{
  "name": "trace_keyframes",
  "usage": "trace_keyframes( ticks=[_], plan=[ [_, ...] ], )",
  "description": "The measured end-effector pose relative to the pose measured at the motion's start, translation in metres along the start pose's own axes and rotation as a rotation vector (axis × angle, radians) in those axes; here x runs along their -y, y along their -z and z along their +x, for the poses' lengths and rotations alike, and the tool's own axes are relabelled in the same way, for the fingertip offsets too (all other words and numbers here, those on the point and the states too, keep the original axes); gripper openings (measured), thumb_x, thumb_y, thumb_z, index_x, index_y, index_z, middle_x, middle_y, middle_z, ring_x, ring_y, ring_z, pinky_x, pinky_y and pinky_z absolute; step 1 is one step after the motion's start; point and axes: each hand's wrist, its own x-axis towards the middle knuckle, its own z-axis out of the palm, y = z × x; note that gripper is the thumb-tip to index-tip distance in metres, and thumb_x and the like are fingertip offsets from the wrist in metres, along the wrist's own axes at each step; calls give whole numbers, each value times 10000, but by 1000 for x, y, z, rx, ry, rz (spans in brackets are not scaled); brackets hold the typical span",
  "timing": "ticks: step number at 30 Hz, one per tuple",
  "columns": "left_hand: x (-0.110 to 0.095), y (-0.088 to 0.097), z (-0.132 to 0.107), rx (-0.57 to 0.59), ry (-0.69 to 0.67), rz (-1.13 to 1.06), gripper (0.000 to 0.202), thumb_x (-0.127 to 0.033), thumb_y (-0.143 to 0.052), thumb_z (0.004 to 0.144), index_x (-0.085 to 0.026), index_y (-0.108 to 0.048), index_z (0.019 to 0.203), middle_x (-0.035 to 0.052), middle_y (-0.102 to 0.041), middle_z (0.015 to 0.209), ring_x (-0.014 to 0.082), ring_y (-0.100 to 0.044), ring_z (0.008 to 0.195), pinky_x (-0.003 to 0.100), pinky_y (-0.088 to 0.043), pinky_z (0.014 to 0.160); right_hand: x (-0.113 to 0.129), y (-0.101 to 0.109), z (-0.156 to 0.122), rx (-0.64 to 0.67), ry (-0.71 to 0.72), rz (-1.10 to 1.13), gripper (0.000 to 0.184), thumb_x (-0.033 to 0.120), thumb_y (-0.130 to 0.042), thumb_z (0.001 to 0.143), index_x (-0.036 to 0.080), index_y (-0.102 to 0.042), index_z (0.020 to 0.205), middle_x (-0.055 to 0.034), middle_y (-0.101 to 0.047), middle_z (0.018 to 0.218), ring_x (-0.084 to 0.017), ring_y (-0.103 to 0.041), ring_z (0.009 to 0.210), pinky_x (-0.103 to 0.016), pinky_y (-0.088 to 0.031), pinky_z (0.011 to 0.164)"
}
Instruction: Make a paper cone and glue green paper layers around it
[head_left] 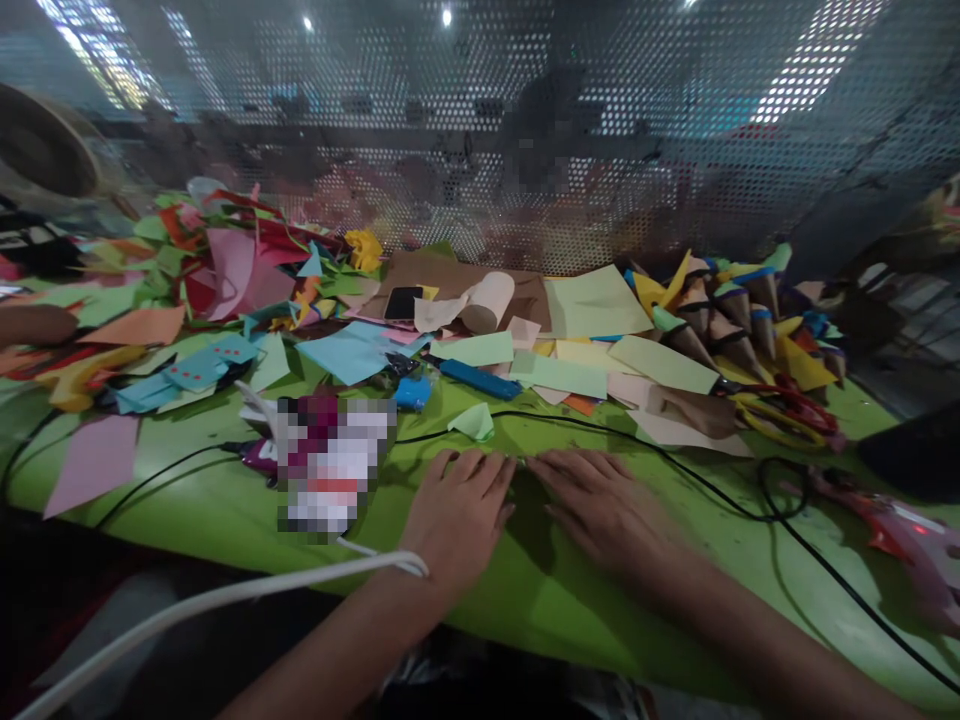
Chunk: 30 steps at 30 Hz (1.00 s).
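Note:
My left hand lies palm down on the green tabletop, its fingers stretched forward. Beside it my right hand rests the same way, fingers extended and angled toward the left. The fingertips of both nearly meet, and a tiny bright speck shows between them, too small to name. A black cord runs just beyond my fingers, near a crumpled pale green paper scrap. Across my left wrist passes a white cord. Farther off is a blue cutter knife.
Left of my hands lie a blurred-out white item and a purple tool. A pink glue gun, scissors and stacked paper cones are at right. Behind are colored paper scraps, a phone and a paper roll.

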Motion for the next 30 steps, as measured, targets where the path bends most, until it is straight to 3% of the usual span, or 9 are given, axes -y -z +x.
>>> trace_keyframes(
  ticks=[8, 14, 20, 27, 30],
  plan=[
    [1, -1, 4, 7, 35, 9, 422, -350, -468, 977, -171, -502, 1358, 61, -628, 1303, 250, -517, 1173, 452, -376, 972, -1, 2, 10, 75, -32, 30, 399, 205, -608, 895, 137, -591, 1287, -132, -676, 1183, -304, -615, 1068, -495, -506, 889],
    [-6, -6, -8, -10, -5, 9, 449, -388, -510, 951, -145, -534, 1329, 77, -614, 1328, 244, -540, 1126, 429, -384, 960, 4, 5, 0, 48, 43, 11, 440, 214, -613, 890, 132, -561, 1319, -130, -674, 1203, -290, -623, 1052, -474, -505, 898],
    [-1, 0, 7, 18, 42, 21, 422, -356, -464, 977, -162, -519, 1347, 74, -651, 1252, 248, -518, 1161, 448, -387, 973, -1, 1, 12, 51, -36, 14, 394, 237, -608, 896, 142, -588, 1278, -130, -679, 1176, -301, -620, 1045, -475, -510, 859],
    [-8, -8, -11, -46, -12, 21, 453, -401, -492, 958, -133, -549, 1319, 81, -612, 1341, 253, -535, 1125, 424, -391, 931, 6, 8, -2, 68, 29, 53, 446, 227, -611, 891, 153, -556, 1328, -117, -667, 1206, -285, -614, 1049, -470, -504, 897],
    [-6, -6, -5, -15, 23, 18, 458, -396, -488, 963, -137, -533, 1338, 79, -632, 1305, 258, -537, 1123, 432, -389, 925, 2, 6, 2, 68, 9, 53, 450, 219, -614, 893, 149, -553, 1333, -123, -658, 1225, -293, -605, 1072, -476, -500, 902]
  ],
)
